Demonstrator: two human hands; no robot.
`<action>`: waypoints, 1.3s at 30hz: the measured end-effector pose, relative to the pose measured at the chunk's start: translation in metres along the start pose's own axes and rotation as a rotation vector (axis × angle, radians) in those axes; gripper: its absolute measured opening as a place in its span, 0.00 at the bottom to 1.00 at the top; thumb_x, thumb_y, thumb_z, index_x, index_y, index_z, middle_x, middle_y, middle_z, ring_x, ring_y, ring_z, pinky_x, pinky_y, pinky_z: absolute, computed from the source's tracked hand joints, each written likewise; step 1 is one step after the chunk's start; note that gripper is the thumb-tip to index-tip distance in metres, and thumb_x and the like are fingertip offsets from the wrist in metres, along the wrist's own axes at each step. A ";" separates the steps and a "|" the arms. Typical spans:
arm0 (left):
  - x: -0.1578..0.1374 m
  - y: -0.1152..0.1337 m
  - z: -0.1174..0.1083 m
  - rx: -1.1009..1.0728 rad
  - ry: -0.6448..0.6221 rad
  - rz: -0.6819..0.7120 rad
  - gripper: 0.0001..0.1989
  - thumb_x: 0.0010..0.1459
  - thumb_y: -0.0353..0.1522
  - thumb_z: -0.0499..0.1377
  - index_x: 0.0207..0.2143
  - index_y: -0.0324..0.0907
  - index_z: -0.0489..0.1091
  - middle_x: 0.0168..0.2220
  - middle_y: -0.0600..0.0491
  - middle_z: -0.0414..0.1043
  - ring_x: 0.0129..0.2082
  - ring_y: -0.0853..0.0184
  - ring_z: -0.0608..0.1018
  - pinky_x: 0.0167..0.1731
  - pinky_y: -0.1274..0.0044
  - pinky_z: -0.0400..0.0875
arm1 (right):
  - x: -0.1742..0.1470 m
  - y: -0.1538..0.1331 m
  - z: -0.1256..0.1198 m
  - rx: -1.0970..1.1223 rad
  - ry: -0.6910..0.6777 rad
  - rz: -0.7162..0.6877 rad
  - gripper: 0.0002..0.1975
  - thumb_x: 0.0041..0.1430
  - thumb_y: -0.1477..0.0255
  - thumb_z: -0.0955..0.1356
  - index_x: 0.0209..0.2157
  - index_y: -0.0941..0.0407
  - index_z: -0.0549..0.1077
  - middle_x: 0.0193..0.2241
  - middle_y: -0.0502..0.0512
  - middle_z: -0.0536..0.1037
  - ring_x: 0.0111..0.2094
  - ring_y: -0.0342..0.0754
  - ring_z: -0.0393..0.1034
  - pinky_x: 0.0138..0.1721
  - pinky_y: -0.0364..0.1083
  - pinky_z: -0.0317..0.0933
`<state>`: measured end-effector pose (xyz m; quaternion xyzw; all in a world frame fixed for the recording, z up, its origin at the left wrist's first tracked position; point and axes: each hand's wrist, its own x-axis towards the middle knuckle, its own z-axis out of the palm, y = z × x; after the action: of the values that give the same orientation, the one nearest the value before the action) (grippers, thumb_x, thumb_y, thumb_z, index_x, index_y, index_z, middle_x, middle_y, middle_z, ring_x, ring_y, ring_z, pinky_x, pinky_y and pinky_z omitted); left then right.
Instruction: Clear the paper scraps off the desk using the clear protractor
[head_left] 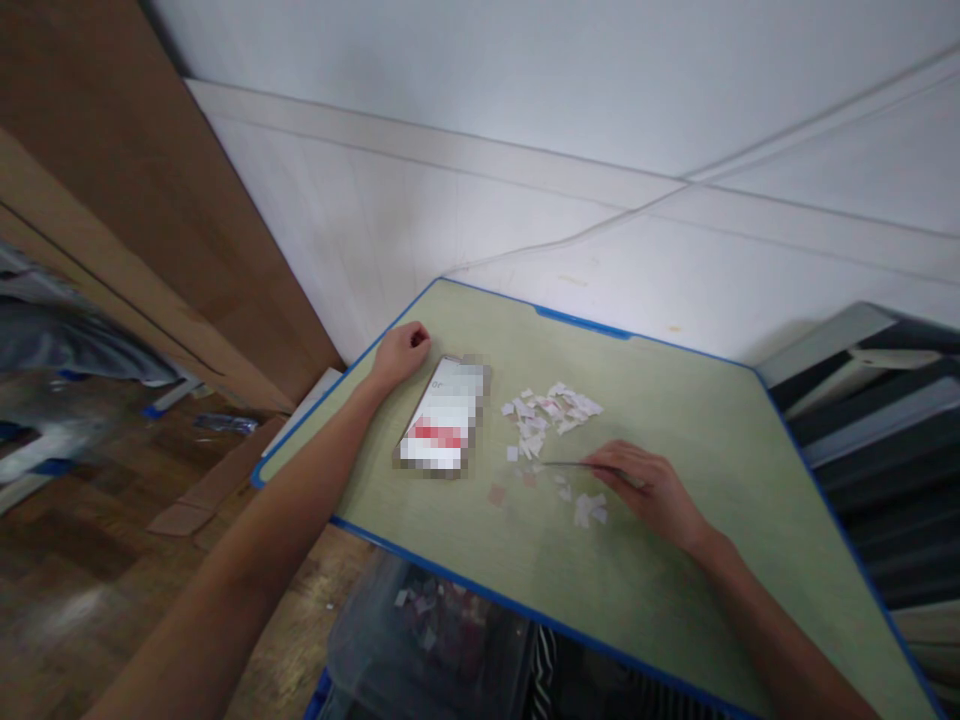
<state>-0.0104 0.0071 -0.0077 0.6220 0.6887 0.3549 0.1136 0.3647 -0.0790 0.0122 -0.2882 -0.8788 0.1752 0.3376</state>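
Note:
My right hand (649,490) holds a pair of slim, dark tweezers (566,464), their tip pointing left over small paper scraps. Just beyond the tip lies a loose pile of white paper pieces (566,405), some with pinkish marks. A smaller cluster of scraps (590,510) is below the tweezers, and a pinkish square (496,494) sits to the left. My left hand (403,352) rests on the table's left side, its fingers curled closed with nothing visible in them. Beside it a phone (442,410) lies face up with a lit screen, partly blurred out.
The pale green table (660,610) has a blue edge and stands against a white wall (525,220). Under its front edge is a clear plastic bin (420,630) with scraps inside. Dark stacked items (877,480) stand at the right, a brown wooden panel (202,200) at the left.

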 end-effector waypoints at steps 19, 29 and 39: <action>-0.001 0.002 -0.002 0.027 -0.011 -0.018 0.03 0.49 0.31 0.52 0.24 0.42 0.63 0.25 0.53 0.69 0.27 0.67 0.68 0.30 0.74 0.62 | -0.004 0.003 -0.030 0.243 -0.193 0.228 0.16 0.62 0.59 0.67 0.31 0.56 0.80 0.29 0.58 0.81 0.31 0.49 0.76 0.32 0.46 0.69; 0.001 0.002 -0.003 0.036 -0.008 -0.020 0.03 0.49 0.31 0.52 0.23 0.43 0.62 0.25 0.52 0.69 0.27 0.67 0.68 0.32 0.74 0.63 | -0.010 -0.016 -0.045 0.224 -0.513 0.369 0.17 0.64 0.60 0.65 0.28 0.57 0.76 0.25 0.54 0.77 0.28 0.46 0.71 0.31 0.44 0.62; 0.001 -0.001 -0.002 0.027 -0.003 -0.012 0.03 0.48 0.32 0.52 0.23 0.43 0.62 0.25 0.53 0.69 0.27 0.67 0.68 0.31 0.74 0.62 | -0.014 -0.008 -0.038 0.088 -0.483 0.471 0.26 0.59 0.52 0.65 0.16 0.56 0.64 0.16 0.46 0.62 0.20 0.42 0.57 0.21 0.42 0.51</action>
<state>-0.0122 0.0070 -0.0064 0.6199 0.6969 0.3439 0.1084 0.3961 -0.0897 0.0360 -0.4184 -0.8343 0.3494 0.0822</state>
